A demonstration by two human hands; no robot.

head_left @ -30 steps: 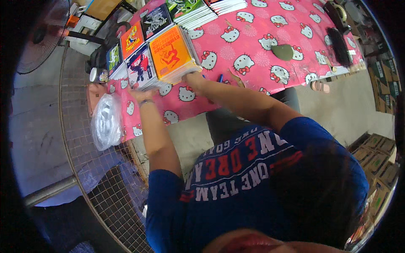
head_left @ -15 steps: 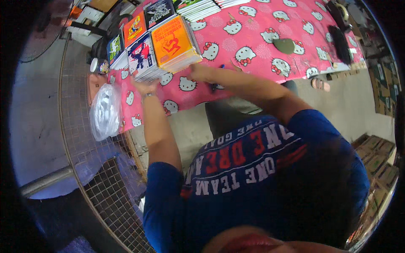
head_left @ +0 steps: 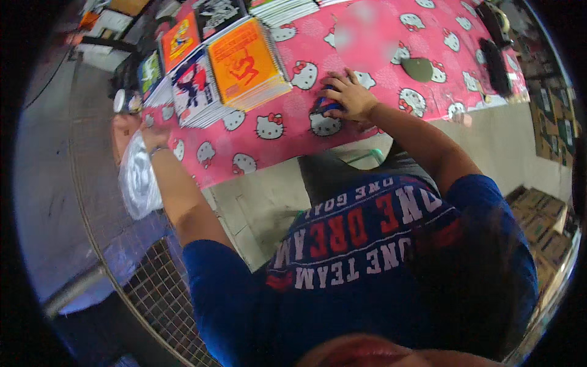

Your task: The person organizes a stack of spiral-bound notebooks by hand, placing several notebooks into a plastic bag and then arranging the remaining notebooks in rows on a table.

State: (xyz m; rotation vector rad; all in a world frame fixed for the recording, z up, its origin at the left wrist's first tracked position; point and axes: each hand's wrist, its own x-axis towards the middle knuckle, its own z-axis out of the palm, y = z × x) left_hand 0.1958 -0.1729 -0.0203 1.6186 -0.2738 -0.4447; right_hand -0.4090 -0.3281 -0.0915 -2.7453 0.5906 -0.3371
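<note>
My right hand (head_left: 351,98) is on the pink table cover, its curved fingers over a small dark blue and black object (head_left: 324,105). The hand mostly covers this object, so its kind does not show. At the table's left corner my left hand (head_left: 154,137) is at the top of a clear plastic bag (head_left: 138,180); its fingers are blurred. Between the hands are stacks of spiral-bound notebooks: an orange-covered stack (head_left: 244,64) and, to its left, a white and dark blue one (head_left: 194,88). Neither hand touches the notebooks.
More notebooks, with an orange and blue cover (head_left: 180,41) and a black cover (head_left: 219,15), lie behind. A white-lidded jar (head_left: 126,101) stands at the left edge. A dark green oval piece (head_left: 418,70) and a black brush-like item (head_left: 495,67) lie rightward. Wire mesh (head_left: 162,287) is lower left.
My left hand has left the white and dark blue stack and moved left to the plastic bag. My right hand has moved right from the orange stack onto the dark blue object.
</note>
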